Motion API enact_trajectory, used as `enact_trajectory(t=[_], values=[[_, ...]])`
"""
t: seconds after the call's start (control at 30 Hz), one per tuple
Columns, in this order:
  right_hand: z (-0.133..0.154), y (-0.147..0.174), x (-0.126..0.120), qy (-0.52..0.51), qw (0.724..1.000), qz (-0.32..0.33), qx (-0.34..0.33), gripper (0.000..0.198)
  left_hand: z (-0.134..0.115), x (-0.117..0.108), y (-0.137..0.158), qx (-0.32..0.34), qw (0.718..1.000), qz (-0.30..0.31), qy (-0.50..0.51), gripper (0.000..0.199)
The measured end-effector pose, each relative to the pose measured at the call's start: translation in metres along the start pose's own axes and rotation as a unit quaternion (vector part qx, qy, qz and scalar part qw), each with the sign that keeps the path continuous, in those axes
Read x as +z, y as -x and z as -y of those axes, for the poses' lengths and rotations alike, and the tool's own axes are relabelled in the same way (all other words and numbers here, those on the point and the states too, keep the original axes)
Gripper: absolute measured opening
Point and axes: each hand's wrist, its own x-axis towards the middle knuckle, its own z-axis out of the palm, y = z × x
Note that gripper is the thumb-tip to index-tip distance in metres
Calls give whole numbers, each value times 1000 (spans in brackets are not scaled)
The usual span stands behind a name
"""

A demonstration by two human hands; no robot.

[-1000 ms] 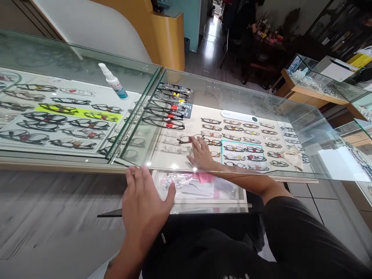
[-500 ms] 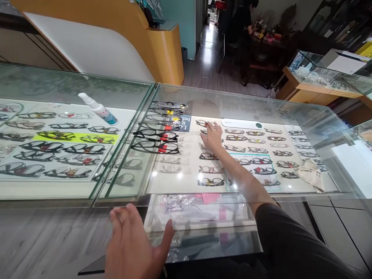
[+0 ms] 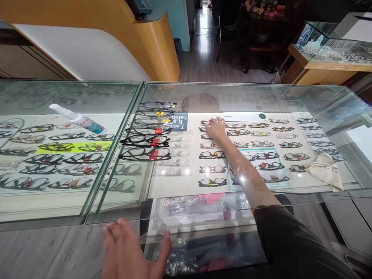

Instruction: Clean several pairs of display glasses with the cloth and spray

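My right hand (image 3: 217, 130) reaches into the glass display case, its fingers spread and bent over the top of a column of eyeglasses. The fingertips are at a dark-framed pair of eyeglasses (image 3: 205, 122); whether they touch it I cannot tell. Below the wrist, more pairs lie in the same column, such as a black pair (image 3: 212, 182) at the front. My left hand (image 3: 132, 252) is open at the case's near edge, thumb apart from the fingers, holding nothing. Several black eyeglasses with red tags (image 3: 145, 154) sit on the glass top (image 3: 136, 186) to the left.
A white spray bottle (image 3: 78, 119) lies tilted on the left case's glass. A beige cloth (image 3: 325, 170) is at the right end. Beneath the near edge, a white tray (image 3: 157, 228) holds plastic-wrapped items. Another glass case (image 3: 316, 58) stands behind right; a person's arm shows at a back table.
The view has tilted down and shifted, with the case now spread wider. My right hand's fingers have drawn closer together over the top eyeglasses. My left hand stays open near the edge.
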Motion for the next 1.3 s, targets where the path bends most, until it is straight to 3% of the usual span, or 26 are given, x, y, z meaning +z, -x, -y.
enact_trajectory(t=[0.2,0.33,0.43,0.57,0.67,0.77,0.83,1.0,1.17,1.3], values=[[13,6,-15,-7,1000,22,1,64,3,6,-2,10,1000,-26,0,109],[53,34,-38,-7,999,13,-35,58,8,13,-6,26,999,-27,1,112],[105,84,-52,-16,992,28,-120,53,12,20,-8,32,999,-44,2,111],[168,184,-60,-32,956,109,-269,35,12,30,-7,54,994,-90,16,106],[191,249,-64,-33,920,160,-356,31,8,29,-4,58,992,-106,27,99],[204,282,-75,8,881,279,-383,34,2,26,-1,51,992,-113,29,90],[209,289,-89,54,872,316,-368,30,1,25,2,56,990,-122,33,89],[212,307,-127,112,880,290,-359,30,5,33,5,97,983,-152,42,90],[196,318,-175,218,851,325,-351,32,1,31,5,94,983,-152,52,85],[188,263,-223,155,914,191,-322,40,-5,23,4,104,985,-118,63,83]])
